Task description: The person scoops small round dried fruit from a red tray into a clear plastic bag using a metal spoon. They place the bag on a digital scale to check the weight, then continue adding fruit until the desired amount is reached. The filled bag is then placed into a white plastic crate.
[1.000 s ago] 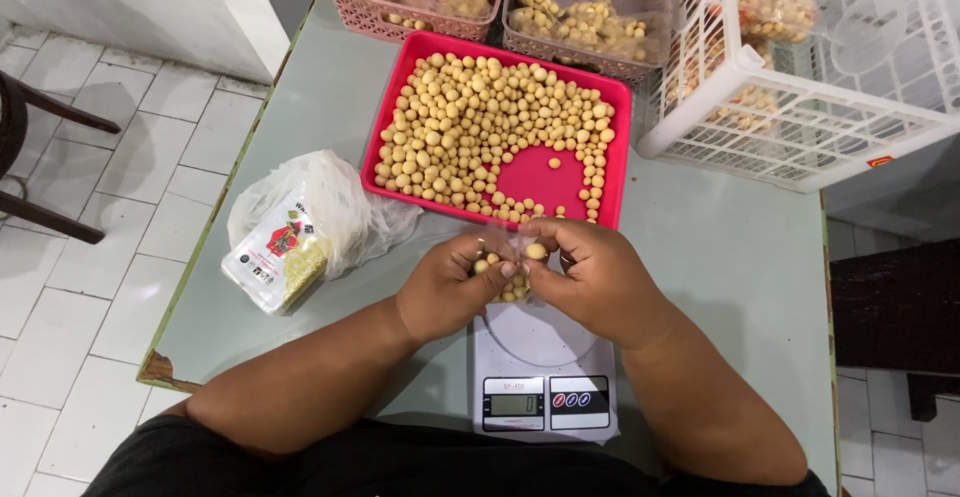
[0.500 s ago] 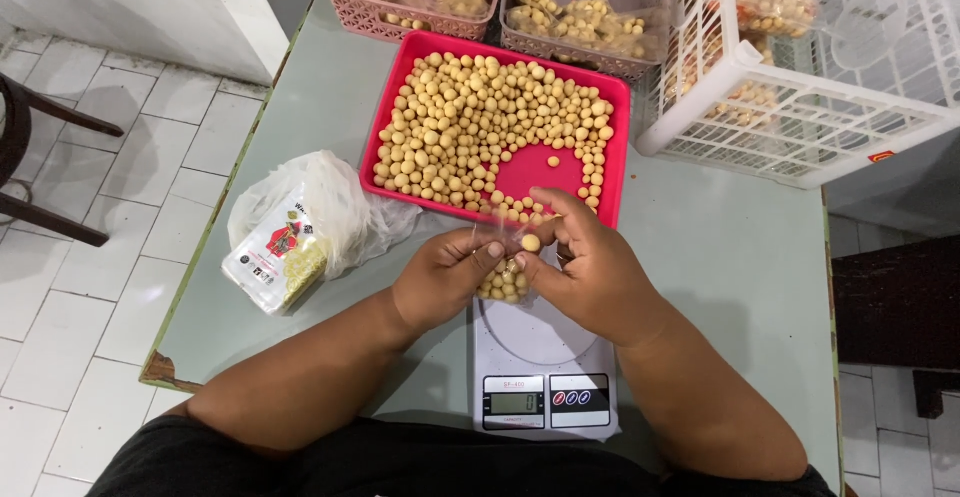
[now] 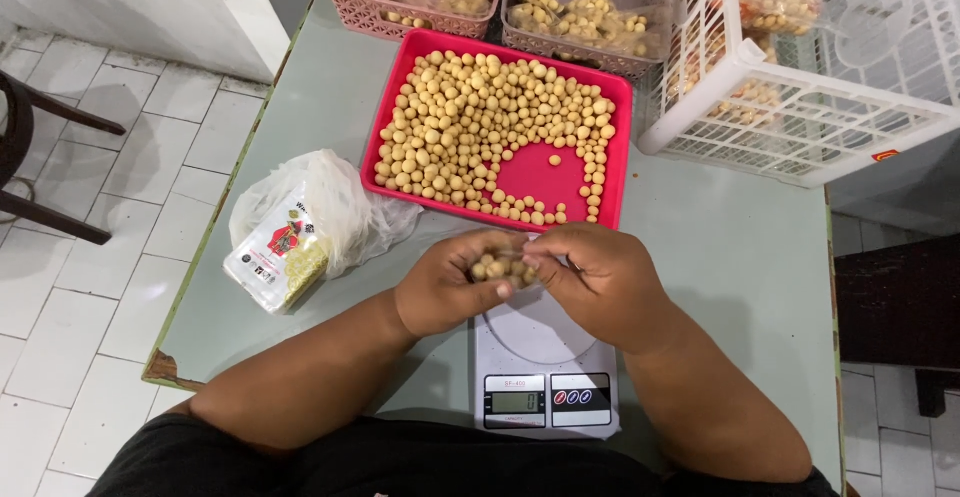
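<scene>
Left hand [image 3: 445, 287], right hand [image 3: 600, 282] both closed on small bag of balls [image 3: 503, 269], above scale [image 3: 541, 372].

1 head-worn view, looking steeply down, close over table [image 3: 300, 107], scale [image 3: 545, 377] nearest

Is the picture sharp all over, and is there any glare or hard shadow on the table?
Head view: light is soft and even, with only faint shadows under the left hand and right hand. The red tray of pale round snacks is crisp, the scale shows slight sheen, not glare. The white basket bends outward near the edge, a wide-lens effect.
</scene>
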